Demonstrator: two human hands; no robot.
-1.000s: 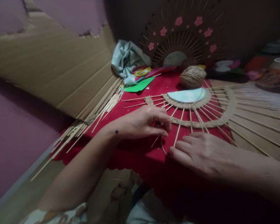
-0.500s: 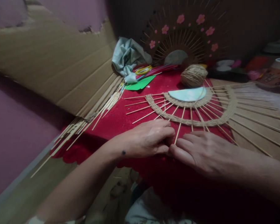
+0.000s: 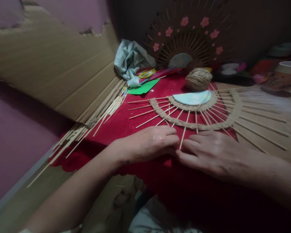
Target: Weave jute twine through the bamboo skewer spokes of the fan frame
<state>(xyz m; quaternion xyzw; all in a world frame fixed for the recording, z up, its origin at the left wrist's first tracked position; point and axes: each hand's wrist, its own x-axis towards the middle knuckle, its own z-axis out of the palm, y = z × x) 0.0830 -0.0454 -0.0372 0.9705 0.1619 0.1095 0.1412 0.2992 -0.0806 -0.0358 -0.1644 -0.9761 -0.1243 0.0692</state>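
A half-round woven piece of twine (image 3: pixel 196 125) on thin wooden sticks (image 3: pixel 184 131) lies flat, its sticks spreading out like a fan. At its straight edge sits a pale blue half-disc (image 3: pixel 192 98). My left hand (image 3: pixel 157 142) is closed at the near ends of the sticks, thumb and fingers pressed together. Close against it, my right hand (image 3: pixel 213 153) is closed too, its fingers curled over the near sticks. One stick tip shows between the two hands. Whatever lies between the fingertips is hidden.
A ball of twine (image 3: pixel 198 79) rests behind the woven piece. Loose sticks (image 3: pixel 111 106) lie along the cardboard (image 3: pixel 63 71) at left, near a green sheet (image 3: pixel 144 88) and crumpled cloth (image 3: pixel 131 60). Behind stands a flowered fan piece (image 3: pixel 184 35); a cup (image 3: pixel 287 74) is at right.
The view has shifted slightly. Both hands stay together at the stick ends, with the left wrist turned a little and its fingers drawn closer in.
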